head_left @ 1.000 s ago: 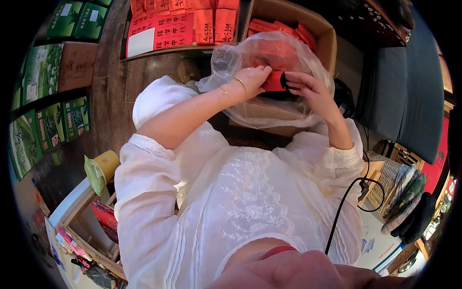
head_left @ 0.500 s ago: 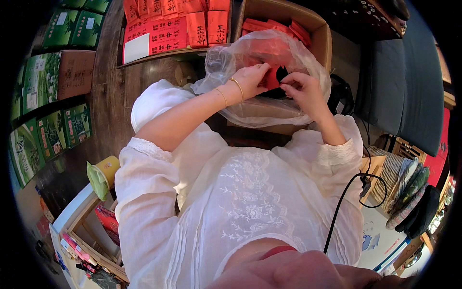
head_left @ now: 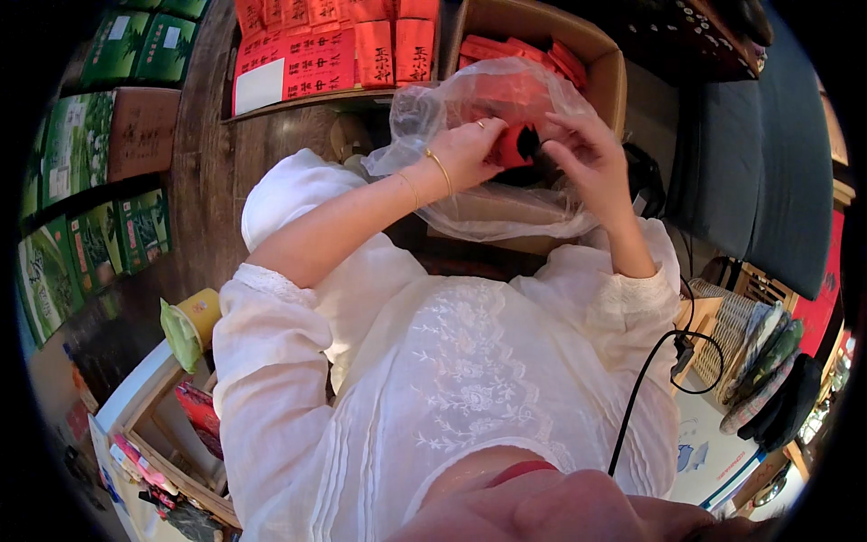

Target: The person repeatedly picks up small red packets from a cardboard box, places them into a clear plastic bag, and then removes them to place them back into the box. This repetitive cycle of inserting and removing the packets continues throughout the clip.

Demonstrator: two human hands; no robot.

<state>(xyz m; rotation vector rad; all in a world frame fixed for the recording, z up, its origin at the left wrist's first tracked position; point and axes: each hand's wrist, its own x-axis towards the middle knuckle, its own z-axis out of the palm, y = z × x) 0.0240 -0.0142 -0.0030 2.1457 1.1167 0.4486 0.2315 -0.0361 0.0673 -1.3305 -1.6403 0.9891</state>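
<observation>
My left hand point(head_left: 466, 152) is closed, its thumb and fingers pinching a small red packet point(head_left: 511, 146) with a jagged black part point(head_left: 527, 142) at its right edge. Just right of that packet, my right hand point(head_left: 587, 154) has its fingers apart, and I see nothing held in them. Both hands work over a clear plastic bag point(head_left: 424, 117) spread across a cardboard box. What lies deep in the bag is dark and hard to make out.
Behind the bag stands a cardboard box point(head_left: 607, 77) with red packets point(head_left: 567, 61) inside. To its left, a tray point(head_left: 343, 98) holds rows of red printed packets point(head_left: 375, 50). Green boxes point(head_left: 77, 144) line the left side. A black cable point(head_left: 637, 384) hangs at the right.
My right hand has let go of the black edge, moved up and right, and spread its fingers. My left hand keeps its pinch on the packet, almost in place.
</observation>
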